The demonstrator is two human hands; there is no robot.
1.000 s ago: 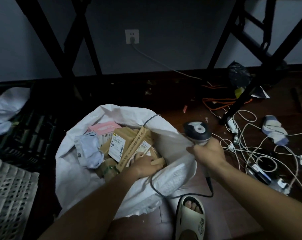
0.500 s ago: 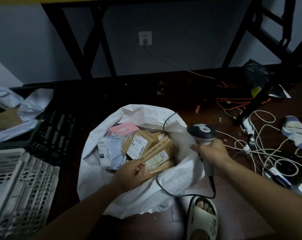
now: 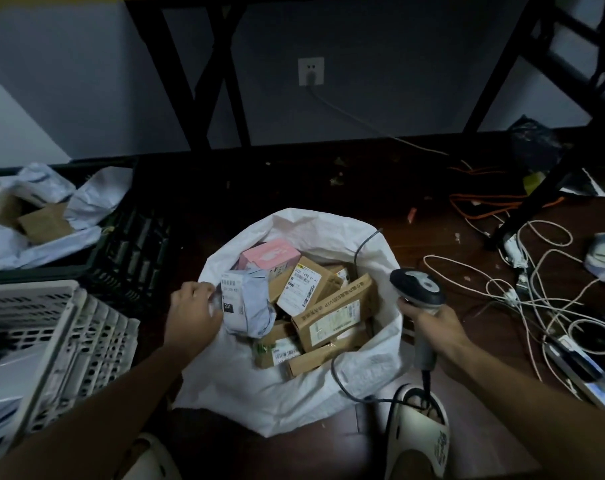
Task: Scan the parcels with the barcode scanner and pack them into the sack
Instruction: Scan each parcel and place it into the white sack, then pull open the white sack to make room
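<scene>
The white sack [image 3: 294, 393] sits open on the floor, mouth spread to take its brown and pink parcels [image 3: 332, 315]. At its left rim the left hand [image 3: 193, 311] grips the sack edge beside a grey mailer [image 3: 247, 308]; the right hand [image 3: 429, 322], clenched around the barcode scanner [image 3: 417, 289], holds it upright just outside the right rim.

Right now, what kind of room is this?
Probably a small parcel-sorting room: a white sack full of labelled parcels, a barcode scanner in the right hand, and crates alongside.
</scene>
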